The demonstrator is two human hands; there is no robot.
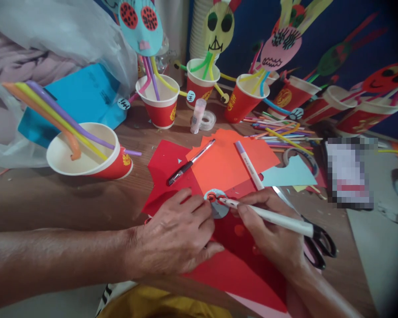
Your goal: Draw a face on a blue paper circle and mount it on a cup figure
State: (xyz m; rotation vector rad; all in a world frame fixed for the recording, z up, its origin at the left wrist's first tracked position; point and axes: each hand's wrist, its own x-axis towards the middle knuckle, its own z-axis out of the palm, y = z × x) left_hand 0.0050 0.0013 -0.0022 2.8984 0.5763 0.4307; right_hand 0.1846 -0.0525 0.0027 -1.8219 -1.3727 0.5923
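Note:
A light blue paper circle (220,211) with a small red spot and black lines on it lies on red paper (239,260). My left hand (182,234) rests from the left, its bent fingers pressed at the circle's left edge and the fingertips partly hidden. Held in my right hand (273,225) is a white marker (278,217), its tip touching the circle near the red spot. Small red dots (239,230) lie on the red paper below. Scissors (318,243) with black handles lie partly beneath my right hand.
Orange paper (219,163) carries a black pen (190,162) and a capped marker (248,164). A tilted cup (82,150) with straws stands left. Cups with paper faces (157,104) line the back. A glue stick (198,115), straws (285,132) and a phone (348,172) lie around.

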